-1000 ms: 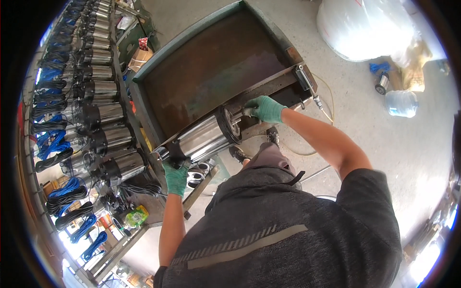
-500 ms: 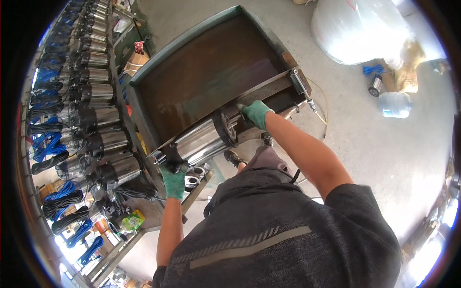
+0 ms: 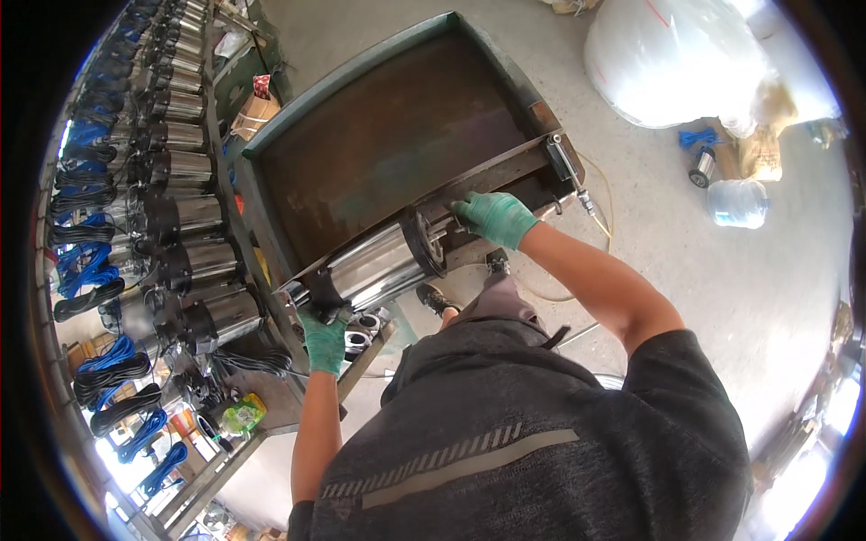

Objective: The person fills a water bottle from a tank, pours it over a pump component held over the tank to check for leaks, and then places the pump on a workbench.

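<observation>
A shiny steel pump motor (image 3: 374, 263) with black end pieces lies along the near edge of a green metal tray bench (image 3: 388, 135), its shaft end to the right. My left hand (image 3: 322, 343), in a green glove, is closed about the motor's black left end; some fingertips are hidden. Just right of the shaft, my gloved right hand (image 3: 498, 218) has its fingers bent together over the rail. Whatever is under them is too small to make out. A small pneumatic cylinder (image 3: 563, 160) is mounted at the bench's right corner.
Several similar motors (image 3: 200, 216) with black and blue cables line a rack on the left. A thin air hose (image 3: 612, 221) hangs beside the bench. A large plastic-wrapped bundle (image 3: 672, 59), another motor (image 3: 702, 168) and a clear bag (image 3: 740, 202) are on the floor at right.
My right hand has shifted slightly right, its elbow swinging outward. My left hand stays at the motor's left end, and the motor has not visibly moved.
</observation>
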A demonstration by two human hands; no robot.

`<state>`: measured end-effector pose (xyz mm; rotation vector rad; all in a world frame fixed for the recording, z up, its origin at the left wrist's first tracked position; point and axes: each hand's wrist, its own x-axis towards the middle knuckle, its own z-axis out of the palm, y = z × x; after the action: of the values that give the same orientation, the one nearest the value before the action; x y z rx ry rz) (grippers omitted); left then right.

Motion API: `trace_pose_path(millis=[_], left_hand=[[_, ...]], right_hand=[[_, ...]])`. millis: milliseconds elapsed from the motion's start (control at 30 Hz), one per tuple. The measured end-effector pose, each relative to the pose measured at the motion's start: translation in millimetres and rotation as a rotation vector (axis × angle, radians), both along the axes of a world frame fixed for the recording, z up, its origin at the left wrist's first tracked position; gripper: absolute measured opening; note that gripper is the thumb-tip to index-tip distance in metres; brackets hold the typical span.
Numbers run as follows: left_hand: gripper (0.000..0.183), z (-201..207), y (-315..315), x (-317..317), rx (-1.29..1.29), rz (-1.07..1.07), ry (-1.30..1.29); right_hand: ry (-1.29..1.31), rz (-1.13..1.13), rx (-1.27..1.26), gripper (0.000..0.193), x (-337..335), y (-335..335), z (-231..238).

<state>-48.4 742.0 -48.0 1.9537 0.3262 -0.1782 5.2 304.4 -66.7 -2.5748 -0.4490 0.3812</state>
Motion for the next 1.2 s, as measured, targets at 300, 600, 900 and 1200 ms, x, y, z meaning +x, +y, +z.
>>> trace_pose_path(millis=[300, 600, 900, 1200], left_hand=[[0.083, 15, -5, -2, -0.018, 0.023, 0.105], [0.079, 12, -9, 1, -0.048, 0.017, 0.061], [0.088, 4, 7, 1, 0.023, -0.039, 0.116], [0.085, 6, 4, 0, -0.084, 0.029, 0.105]], right_hand=[[0.339, -0.128, 0.138, 0.036, 21, 2, 17], [0.336, -0.133, 0.106, 0.035, 37, -13, 42], [0.066, -0.691, -0.316, 0.043, 139, -141, 46], [0.241, -0.632, -0.456, 0.043, 186, -153, 0]])
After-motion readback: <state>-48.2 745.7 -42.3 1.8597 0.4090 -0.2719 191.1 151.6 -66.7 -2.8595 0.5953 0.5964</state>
